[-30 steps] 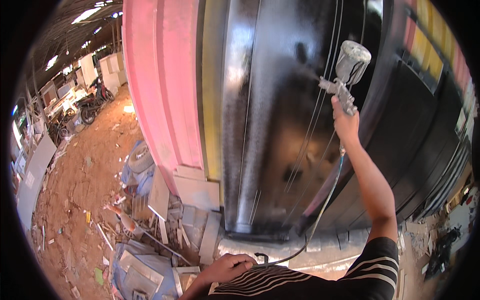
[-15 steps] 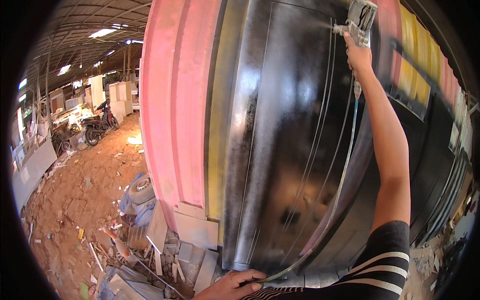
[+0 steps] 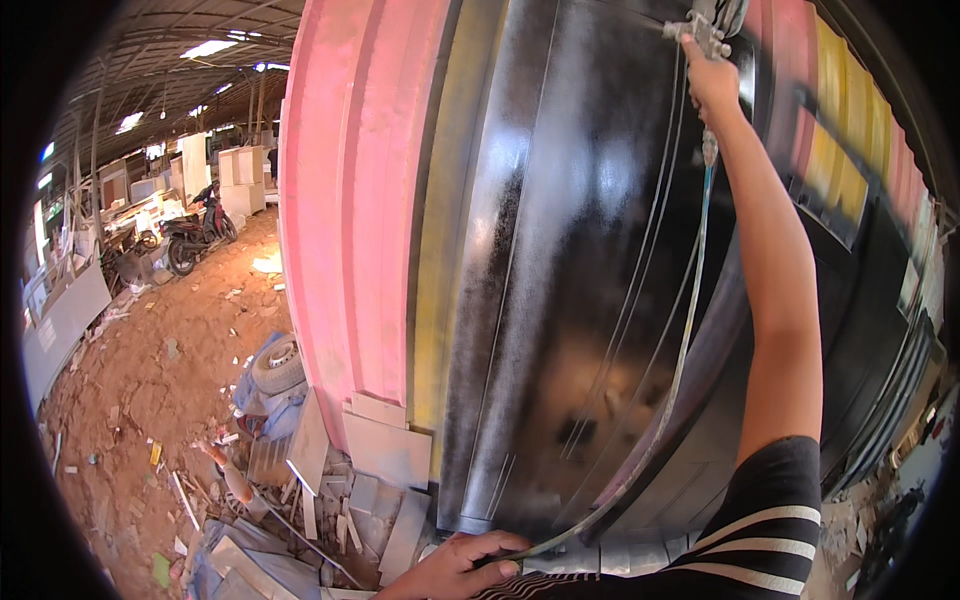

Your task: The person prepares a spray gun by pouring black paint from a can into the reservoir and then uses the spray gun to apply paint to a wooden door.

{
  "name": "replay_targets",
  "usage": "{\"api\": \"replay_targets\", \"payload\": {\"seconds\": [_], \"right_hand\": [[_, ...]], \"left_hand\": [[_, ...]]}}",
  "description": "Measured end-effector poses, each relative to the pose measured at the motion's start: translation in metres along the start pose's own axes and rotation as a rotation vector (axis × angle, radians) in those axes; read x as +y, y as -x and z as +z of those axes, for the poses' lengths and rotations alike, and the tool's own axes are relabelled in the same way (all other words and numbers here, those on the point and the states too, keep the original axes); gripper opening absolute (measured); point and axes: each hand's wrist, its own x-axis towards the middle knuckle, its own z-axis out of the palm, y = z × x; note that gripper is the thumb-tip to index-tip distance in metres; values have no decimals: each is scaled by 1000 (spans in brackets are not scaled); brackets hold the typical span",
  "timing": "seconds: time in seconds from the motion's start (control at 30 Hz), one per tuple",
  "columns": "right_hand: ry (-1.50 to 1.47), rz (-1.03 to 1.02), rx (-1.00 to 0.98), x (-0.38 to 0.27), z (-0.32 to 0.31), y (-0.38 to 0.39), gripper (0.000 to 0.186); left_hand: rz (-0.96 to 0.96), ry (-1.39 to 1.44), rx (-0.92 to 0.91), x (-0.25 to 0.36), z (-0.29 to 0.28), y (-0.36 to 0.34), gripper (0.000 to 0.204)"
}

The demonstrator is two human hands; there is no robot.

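Note:
My right hand (image 3: 712, 82) is raised high and grips a metal spray gun (image 3: 700, 28) near the top of a tall glossy black panel (image 3: 590, 260) that stands upright in front of me. A thin translucent hose (image 3: 680, 340) hangs from the gun down along my right arm. My left hand (image 3: 455, 566) is low at the bottom edge, closed on the lower part of that hose. The gun's cup is cut off by the picture's rim.
Pink and yellow panels (image 3: 350, 200) lean behind the black one. Scrap boards (image 3: 385, 450), a tyre (image 3: 278, 365) and debris lie on the dirt floor at the lower left. A motorbike (image 3: 195, 232) is parked far left. More dark panels (image 3: 880, 330) stand on the right.
My right hand has lifted the spray gun from mid-height up to the top of the black panel. My left hand has stayed low on the hose.

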Motion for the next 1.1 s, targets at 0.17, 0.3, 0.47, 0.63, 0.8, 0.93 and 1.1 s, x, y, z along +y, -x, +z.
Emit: {"api": "replay_targets", "payload": {"seconds": [0.17,0.3,0.47,0.63,0.8,0.93,1.1], "right_hand": [[59,158,-214,43,-9,94,49],[-20,245,-349,80,-26,173,36],[128,344,-454,141,-59,302,33],[137,603,-590,183,-92,446,36],[255,746,-633,217,-118,581,34],[322,827,-591,246,-127,680,33],[460,948,-664,280,-122,806,33]], "left_hand": [[62,-135,-77,-6,-10,1,26],[44,-156,-97,-16,-18,4,27],[20,-112,-98,-34,-25,6,27],[-150,-116,-84,-38,-33,16,21],[-259,-41,-87,-68,-28,26,22],[-493,90,-97,-82,-27,27,24],[-792,200,14,-123,-16,45,25]]}}
